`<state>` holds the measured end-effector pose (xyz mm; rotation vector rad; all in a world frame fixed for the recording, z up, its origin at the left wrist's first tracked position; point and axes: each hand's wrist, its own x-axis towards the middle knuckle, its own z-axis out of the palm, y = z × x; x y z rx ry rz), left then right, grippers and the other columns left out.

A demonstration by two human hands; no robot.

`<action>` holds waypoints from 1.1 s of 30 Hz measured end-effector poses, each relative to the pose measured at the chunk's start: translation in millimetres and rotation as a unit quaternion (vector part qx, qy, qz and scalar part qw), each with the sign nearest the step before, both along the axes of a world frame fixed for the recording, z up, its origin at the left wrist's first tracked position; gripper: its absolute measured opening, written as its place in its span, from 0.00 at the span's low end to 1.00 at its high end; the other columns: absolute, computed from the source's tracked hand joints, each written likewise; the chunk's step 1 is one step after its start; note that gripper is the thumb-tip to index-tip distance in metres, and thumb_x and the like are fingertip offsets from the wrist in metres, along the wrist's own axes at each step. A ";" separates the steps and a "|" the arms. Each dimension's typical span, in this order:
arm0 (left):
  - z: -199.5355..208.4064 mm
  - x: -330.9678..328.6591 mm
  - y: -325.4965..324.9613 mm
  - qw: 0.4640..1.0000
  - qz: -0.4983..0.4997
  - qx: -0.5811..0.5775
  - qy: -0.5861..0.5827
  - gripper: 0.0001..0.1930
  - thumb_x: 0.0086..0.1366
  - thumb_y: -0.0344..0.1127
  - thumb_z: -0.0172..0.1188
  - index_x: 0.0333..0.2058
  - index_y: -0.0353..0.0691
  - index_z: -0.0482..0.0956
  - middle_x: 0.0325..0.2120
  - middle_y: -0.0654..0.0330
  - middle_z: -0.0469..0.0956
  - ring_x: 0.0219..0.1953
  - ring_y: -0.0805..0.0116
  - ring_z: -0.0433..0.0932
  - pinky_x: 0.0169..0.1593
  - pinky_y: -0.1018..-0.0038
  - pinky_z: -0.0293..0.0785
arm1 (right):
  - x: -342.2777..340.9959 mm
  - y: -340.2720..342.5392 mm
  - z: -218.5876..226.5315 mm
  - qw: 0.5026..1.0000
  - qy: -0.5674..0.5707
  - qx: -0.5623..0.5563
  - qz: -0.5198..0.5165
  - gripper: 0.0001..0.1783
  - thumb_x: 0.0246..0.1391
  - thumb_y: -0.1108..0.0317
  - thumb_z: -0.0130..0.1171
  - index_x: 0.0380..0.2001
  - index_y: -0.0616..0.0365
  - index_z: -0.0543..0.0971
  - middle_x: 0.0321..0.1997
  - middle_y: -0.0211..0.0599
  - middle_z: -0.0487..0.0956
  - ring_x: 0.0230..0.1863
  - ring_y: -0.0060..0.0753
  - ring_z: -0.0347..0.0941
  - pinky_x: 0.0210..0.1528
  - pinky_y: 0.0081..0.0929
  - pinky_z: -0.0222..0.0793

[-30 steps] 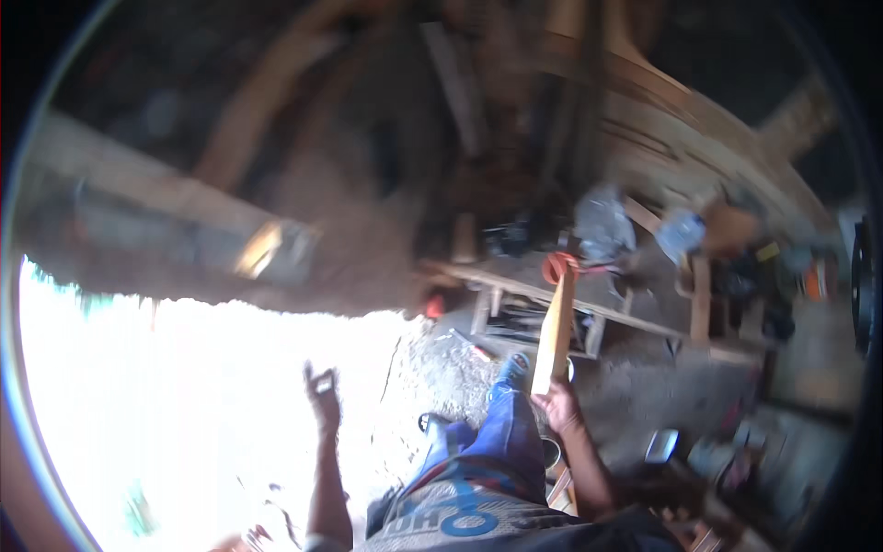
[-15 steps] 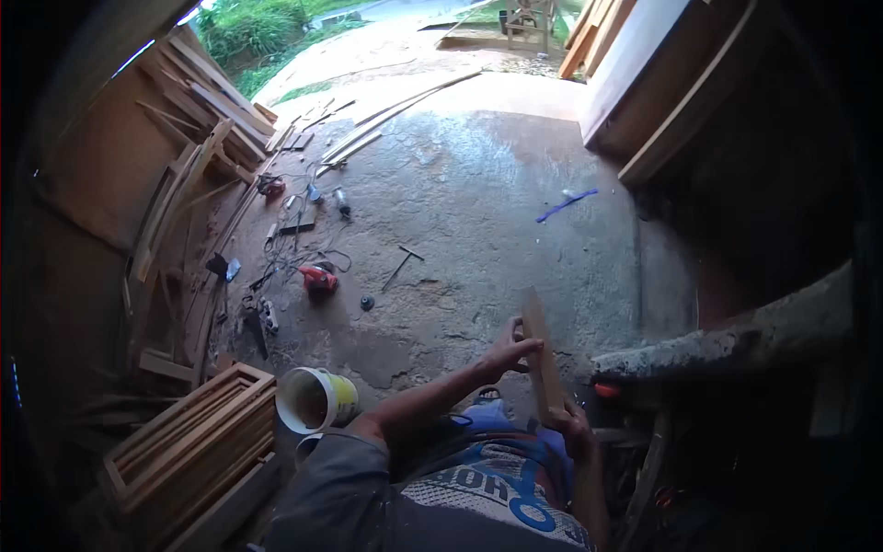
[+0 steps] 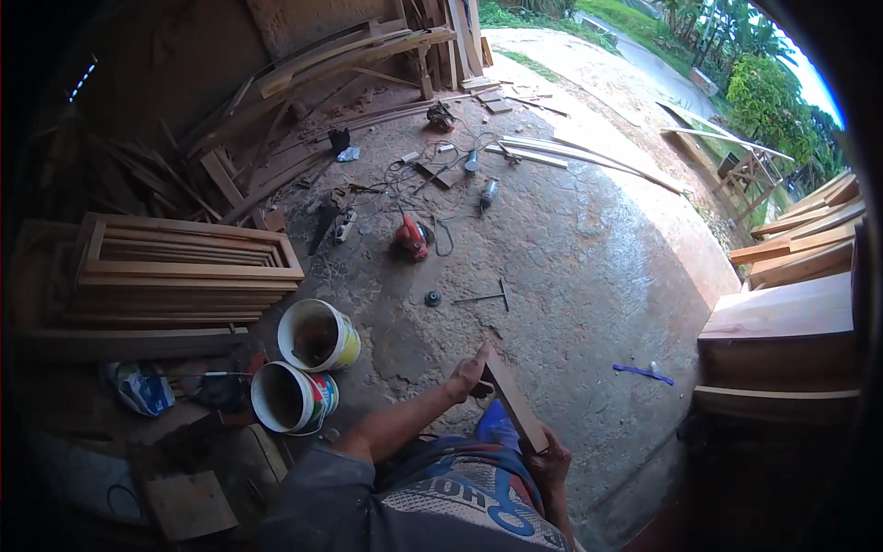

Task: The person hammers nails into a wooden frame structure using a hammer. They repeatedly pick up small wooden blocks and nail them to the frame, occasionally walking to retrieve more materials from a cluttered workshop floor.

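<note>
Head view: narrow, straight-edged wooden board (image 3: 515, 402), plain brown, slants above rough grey floor (image 3: 570, 294); right hand (image 3: 550, 459) gripping near end, left hand (image 3: 467, 378) against far end, cannot tell whether closed.

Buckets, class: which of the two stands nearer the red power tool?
The yellow-patched bucket; the other bucket, patterned red and blue, stands farther from the power tool.
</note>
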<state>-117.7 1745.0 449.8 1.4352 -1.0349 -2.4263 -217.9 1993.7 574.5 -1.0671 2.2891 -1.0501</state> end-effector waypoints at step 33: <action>-94.5 7.2 -609.1 0.888 0.427 -0.056 -0.163 0.17 0.67 0.46 0.57 0.48 0.42 0.75 0.35 0.61 0.79 0.29 0.72 0.79 0.29 0.75 0.76 | -422.6 -608.7 -280.1 0.908 -0.366 0.200 -0.037 0.26 0.52 0.52 0.68 0.49 0.55 0.78 0.36 0.45 0.82 0.37 0.44 0.80 0.38 0.38 0.74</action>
